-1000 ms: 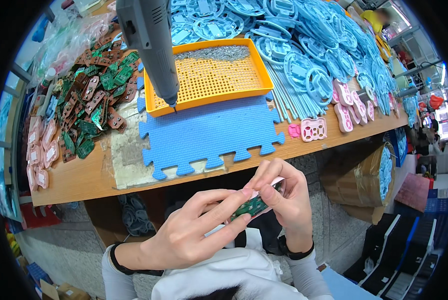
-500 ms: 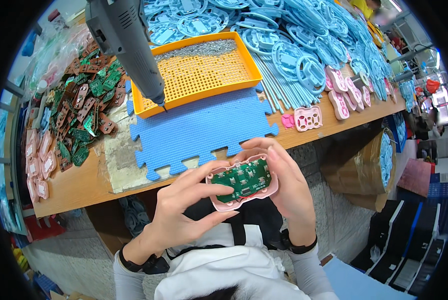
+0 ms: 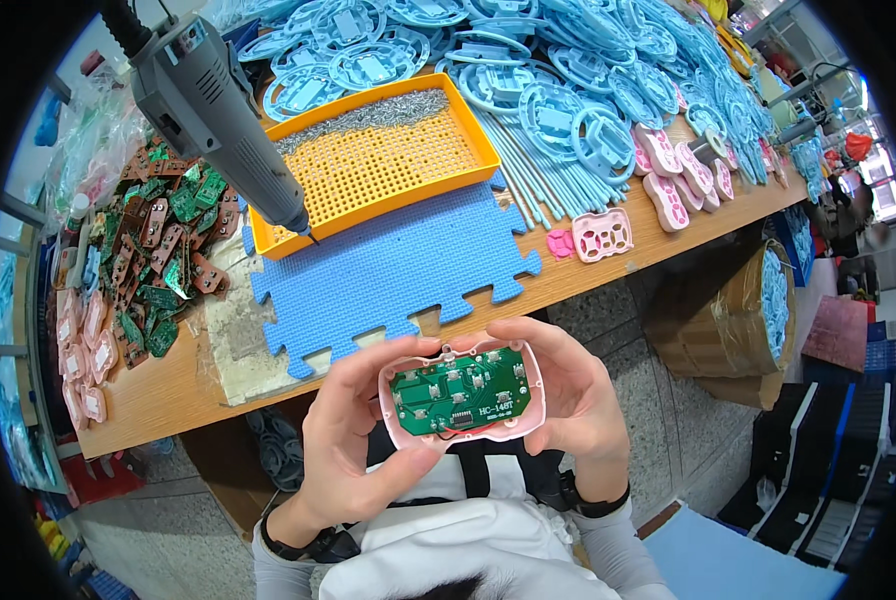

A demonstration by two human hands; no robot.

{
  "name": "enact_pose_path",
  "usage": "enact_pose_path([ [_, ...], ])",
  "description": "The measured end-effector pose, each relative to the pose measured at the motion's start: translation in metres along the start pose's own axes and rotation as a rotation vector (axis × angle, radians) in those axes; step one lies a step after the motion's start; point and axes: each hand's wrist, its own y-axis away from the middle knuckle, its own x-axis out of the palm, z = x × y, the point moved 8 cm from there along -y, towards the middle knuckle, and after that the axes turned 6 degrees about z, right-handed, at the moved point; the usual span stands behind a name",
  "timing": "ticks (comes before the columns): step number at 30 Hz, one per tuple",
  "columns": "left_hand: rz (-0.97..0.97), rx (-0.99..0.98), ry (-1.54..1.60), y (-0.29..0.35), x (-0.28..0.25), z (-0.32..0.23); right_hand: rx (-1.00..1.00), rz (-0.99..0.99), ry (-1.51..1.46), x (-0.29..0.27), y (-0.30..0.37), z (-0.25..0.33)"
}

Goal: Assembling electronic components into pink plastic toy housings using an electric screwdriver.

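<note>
Where the left hand (image 3: 353, 440) is gripping: its fingers (image 3: 388, 352) are curling round the left end of a pale-pink plastic controller-shaped half shell (image 3: 511, 428), the thumb resting at the lower left corner.
Where the right hand (image 3: 583, 415) is gripping: its fingers are grasping the opposite end, the thumb lying at the lower right corner and the forefinger reaching along the upper edge.
Inside the shell: a green printed circuit board (image 3: 448, 395) is lying within the rim, its component side facing the camera.
Shell's place: it is hovering between the two hands, before the person's white garment (image 3: 448, 530) and nearer the body than the wood-grained counter (image 3: 148, 400).
Counter, middle: a blue foam puzzle-edged mat (image 3: 398, 270) is lying near the front edge, and a shallow yellow tray (image 3: 388, 208) is sitting on its far part, carrying small silvery metal pieces (image 3: 378, 118) along the back.
Above the tray: a grey power screwdriver (image 3: 223, 130) is hanging at a slant, its bit pointing down.
Counter, left: green and brown circuit boards (image 3: 168, 235) are lying in a loose heap, with other pale-pink shells (image 3: 93, 335) resting beside them.
Counter, right: light-blue plastic rings (image 3: 558, 110) are forming a large mound, light-blue rods (image 3: 528, 180) are lying just beside the tray, and pink controller-shaped pieces (image 3: 665, 203) are resting near a pale-pink button frame (image 3: 604, 236).
</note>
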Motion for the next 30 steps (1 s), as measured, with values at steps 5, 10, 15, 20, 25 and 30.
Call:
enact_pose_path([
  [5, -0.112, -0.217, 0.094, -0.005, -0.001, 0.010, -0.031, 0.002, 0.117, 0.003, 0.002, 0.003],
  [10, -0.041, -0.452, 0.227, -0.002, 0.006, 0.031, 0.010, -0.041, 0.465, 0.007, 0.001, 0.011],
  [15, -0.105, -0.378, 0.103, -0.003, 0.000, 0.033, 0.022, -0.227, 0.290, 0.015, -0.002, 0.000],
  [20, -0.133, -0.225, 0.026, -0.005, -0.001, 0.028, -0.015, -0.260, 0.192, 0.011, -0.004, -0.007],
  [25, -0.120, -0.215, 0.004, -0.006, 0.001, 0.031, -0.019, -0.263, 0.297, 0.008, -0.004, -0.008],
  [30, -0.147, -0.196, -0.027, -0.005, -0.002, 0.036, 0.010, -0.258, 0.256, 0.004, -0.006, -0.016],
])
